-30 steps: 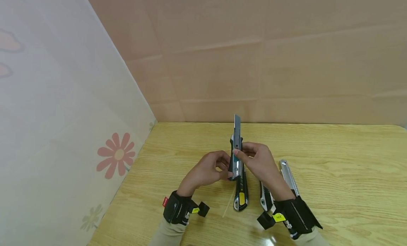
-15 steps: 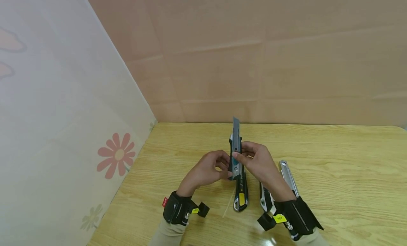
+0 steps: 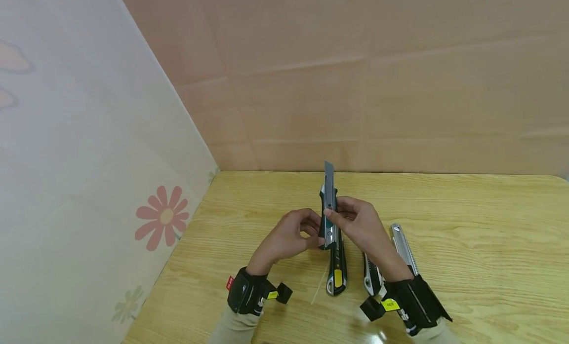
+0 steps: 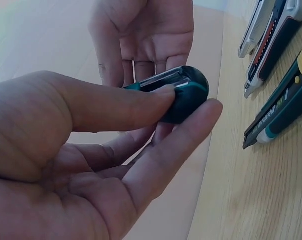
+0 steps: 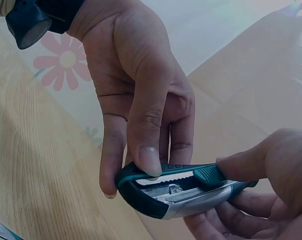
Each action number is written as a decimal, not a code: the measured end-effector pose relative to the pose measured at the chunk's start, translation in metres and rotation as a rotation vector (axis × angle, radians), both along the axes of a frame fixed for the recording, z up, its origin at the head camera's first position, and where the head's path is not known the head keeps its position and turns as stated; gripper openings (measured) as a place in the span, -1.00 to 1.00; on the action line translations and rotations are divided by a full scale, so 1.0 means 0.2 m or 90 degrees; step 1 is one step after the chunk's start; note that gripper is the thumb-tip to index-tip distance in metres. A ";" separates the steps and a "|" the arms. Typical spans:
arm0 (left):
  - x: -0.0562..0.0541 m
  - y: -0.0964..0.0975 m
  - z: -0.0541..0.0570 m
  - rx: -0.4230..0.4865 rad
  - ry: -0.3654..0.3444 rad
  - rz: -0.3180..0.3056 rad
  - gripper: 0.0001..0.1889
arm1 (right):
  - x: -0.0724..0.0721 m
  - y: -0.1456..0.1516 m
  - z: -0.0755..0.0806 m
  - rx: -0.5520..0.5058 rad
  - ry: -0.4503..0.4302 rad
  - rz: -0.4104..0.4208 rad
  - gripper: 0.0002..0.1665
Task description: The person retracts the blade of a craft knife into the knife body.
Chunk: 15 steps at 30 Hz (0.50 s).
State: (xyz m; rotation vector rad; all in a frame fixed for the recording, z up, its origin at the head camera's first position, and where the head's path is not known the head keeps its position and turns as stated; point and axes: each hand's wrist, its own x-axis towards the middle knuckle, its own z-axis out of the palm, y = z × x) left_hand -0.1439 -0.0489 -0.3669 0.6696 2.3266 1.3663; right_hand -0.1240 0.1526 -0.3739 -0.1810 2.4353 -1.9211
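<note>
Both hands hold a dark green and black utility knife (image 3: 329,229) with a metal body, raised above the table, its blade (image 3: 329,178) sticking out at the far end. At its near end, the left hand (image 3: 286,235) pinches the rounded butt (image 4: 191,97) between thumb and fingers. My right hand (image 3: 362,223) grips it farther up; in the right wrist view the thumb lies against a ribbed green slider (image 5: 209,175). Below on the table lies a black knife with a yellow patch (image 3: 338,272), partly covered by the held one in the head view.
Right of the hands, a black-and-white knife (image 3: 370,275) and a silver knife (image 3: 402,243) lie partly hidden under the right forearm. A thin pale strip (image 3: 320,285) is on the wooden table (image 3: 480,245). A flower-patterned wall sheet (image 3: 111,186) borders the left side.
The held knife has shifted slightly left with both hands. Its blade tip dipped a little, then rose again. Both hands keep their hold; the knives on the table have not moved.
</note>
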 end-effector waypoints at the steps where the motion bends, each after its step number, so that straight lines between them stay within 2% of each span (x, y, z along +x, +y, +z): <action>1: 0.00 0.00 0.00 0.000 0.000 0.000 -0.73 | 0.00 0.00 0.00 0.002 -0.001 0.002 -0.56; 7: 0.00 0.00 0.01 0.002 -0.005 0.009 -0.74 | 0.01 0.00 0.01 0.006 -0.014 0.021 -0.55; 15: 0.00 0.00 0.00 0.010 -0.010 0.009 -0.74 | 0.01 0.00 0.01 0.038 0.014 0.013 -0.68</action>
